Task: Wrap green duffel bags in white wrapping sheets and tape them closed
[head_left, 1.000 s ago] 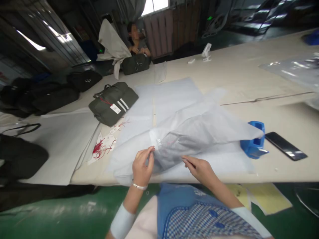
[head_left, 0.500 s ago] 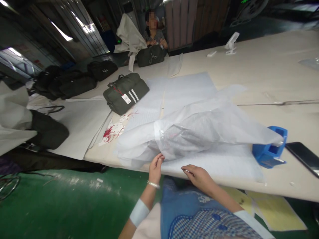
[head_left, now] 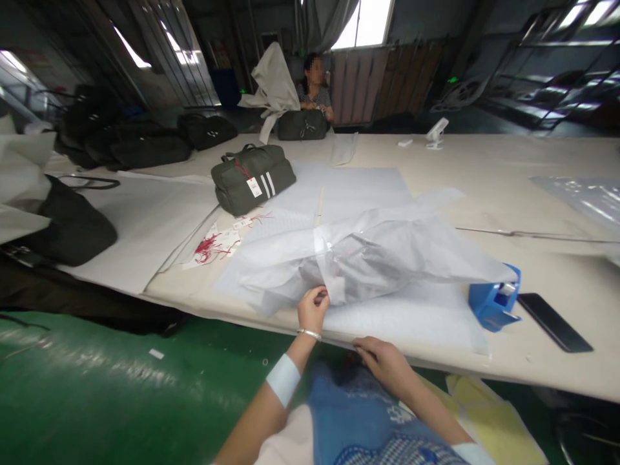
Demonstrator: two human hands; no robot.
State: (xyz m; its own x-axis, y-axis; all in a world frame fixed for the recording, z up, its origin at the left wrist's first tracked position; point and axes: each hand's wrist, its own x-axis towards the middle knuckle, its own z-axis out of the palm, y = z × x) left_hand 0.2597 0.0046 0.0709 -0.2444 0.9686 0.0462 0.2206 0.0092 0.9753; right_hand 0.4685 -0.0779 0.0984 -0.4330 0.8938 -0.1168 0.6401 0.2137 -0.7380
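A dark bag wrapped in thin white tissue paper (head_left: 387,258) lies in front of me, its dark shape showing through. A pale strip of tape (head_left: 320,248) runs down over the wrap. My left hand (head_left: 312,311) is closed at the near edge of the wrap, thumb and fingers pinching the tissue paper just below the strip. Over the table's front edge, my right hand (head_left: 386,365) is apart from the wrap. Its fingertips are pressed together, and anything between them is too small to make out.
A blue tape dispenser (head_left: 494,307) and a phone (head_left: 555,321) lie at the right. An olive duffel bag (head_left: 254,177) with a tag stands behind the wrap, near red strings (head_left: 206,248). Across the table (head_left: 489,161) sits another person (head_left: 314,97) behind a bag.
My view has tilted up and shifted. My left hand has curled its fingers in against the wrap's edge beneath the strip. My right hand has lowered slightly towards the table's edge.
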